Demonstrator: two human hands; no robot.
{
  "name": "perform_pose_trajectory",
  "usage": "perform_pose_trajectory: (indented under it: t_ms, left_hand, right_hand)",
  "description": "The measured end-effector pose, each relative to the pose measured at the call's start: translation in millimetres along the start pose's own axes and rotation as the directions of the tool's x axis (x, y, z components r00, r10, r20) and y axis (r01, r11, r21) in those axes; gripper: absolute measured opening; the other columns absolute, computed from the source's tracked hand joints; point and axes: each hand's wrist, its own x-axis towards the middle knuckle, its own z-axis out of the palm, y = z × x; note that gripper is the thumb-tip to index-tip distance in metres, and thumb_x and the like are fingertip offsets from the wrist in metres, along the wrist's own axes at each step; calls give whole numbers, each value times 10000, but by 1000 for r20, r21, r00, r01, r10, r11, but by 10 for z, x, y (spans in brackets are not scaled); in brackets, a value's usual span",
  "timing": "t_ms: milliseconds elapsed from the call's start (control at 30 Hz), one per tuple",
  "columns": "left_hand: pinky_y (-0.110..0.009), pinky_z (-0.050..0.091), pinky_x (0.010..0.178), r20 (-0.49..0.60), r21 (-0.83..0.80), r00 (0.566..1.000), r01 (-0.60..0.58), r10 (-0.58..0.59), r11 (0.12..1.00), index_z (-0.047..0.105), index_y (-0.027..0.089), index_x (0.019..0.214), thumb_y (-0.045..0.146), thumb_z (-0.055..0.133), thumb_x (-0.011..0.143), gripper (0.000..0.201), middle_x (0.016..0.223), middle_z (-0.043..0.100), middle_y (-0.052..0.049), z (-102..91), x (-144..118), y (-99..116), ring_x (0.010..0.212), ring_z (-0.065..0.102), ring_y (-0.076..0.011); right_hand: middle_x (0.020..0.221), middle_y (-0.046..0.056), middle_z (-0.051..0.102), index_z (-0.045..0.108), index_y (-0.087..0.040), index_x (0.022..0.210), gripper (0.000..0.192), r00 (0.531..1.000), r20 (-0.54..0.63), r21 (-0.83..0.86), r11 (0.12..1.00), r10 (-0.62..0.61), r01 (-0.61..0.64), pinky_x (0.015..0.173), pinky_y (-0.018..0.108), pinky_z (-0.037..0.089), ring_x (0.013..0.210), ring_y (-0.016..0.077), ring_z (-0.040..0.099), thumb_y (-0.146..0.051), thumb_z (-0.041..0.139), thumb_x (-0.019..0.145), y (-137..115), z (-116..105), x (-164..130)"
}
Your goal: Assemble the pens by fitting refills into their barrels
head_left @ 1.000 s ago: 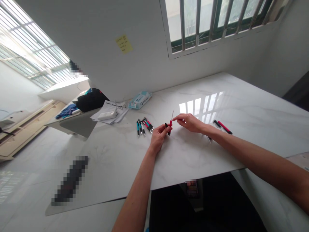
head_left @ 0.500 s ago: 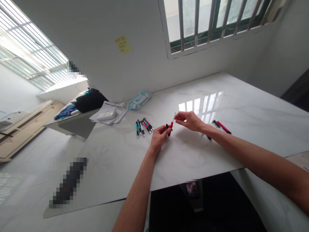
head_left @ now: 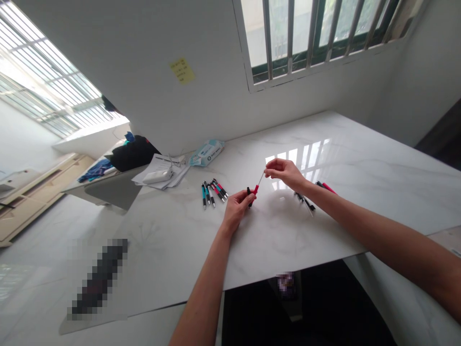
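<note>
Two bare hands meet over the middle of the white marble table (head_left: 360,158). Left hand (head_left: 236,207) is closed around a red pen barrel (head_left: 253,191), just left of centre frame. Right hand (head_left: 286,173) pinches the top end of a thin refill (head_left: 260,180) that runs down into the barrel. Left of them lies a row of pens (head_left: 212,190); loose pen parts (head_left: 306,202) sit under the right wrist.
</note>
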Motion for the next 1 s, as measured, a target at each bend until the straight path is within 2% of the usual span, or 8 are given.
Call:
perform_pose_trajectory:
  t_ms: [167, 400, 767, 1000]
  left_hand:
    - [-250, 426, 653, -9, -8, 1000, 20, -20, 1000, 830, 159, 1005, 498, 855, 758, 420, 870, 764, -71, 6, -11, 22, 775, 631, -165]
    - [-250, 429, 679, -11, 14, 1000, 26, -25, 1000, 829, 159, 1009, 517, 855, 746, 445, 868, 764, -64, 7, -14, 42, 795, 635, -170]
    - [-258, 436, 698, -13, 9, 999, 31, -31, 999, 831, 160, 986, 500, 854, 744, 418, 858, 760, -64, 29, -35, 81, 800, 635, -176]
    - [-247, 417, 687, -3, 10, 1000, 20, -20, 1000, 829, 155, 992, 484, 847, 755, 405, 862, 753, -59, 14, -20, 37, 776, 601, -153]
  right_hand:
    - [983, 50, 779, 681, -209, 988, 481, 997, -27, 119, 991, 71, -67, 785, 292, 528, 882, 164, 713, -419, 925, 630, -92, -48, 12]
    - [987, 48, 786, 723, -223, 1033, 458, 1000, 2, 104, 995, -8, 7, 741, 279, 501, 911, 171, 697, -422, 924, 674, -150, -59, -5]
    - [943, 43, 787, 747, -218, 989, 415, 994, 96, 111, 993, -53, 42, 841, 340, 544, 933, 197, 720, -380, 945, 662, -119, -43, -5]
    - [968, 55, 787, 750, -219, 1034, 438, 998, 58, 92, 995, -39, 34, 806, 326, 540, 931, 197, 715, -408, 930, 683, -143, -69, -7]
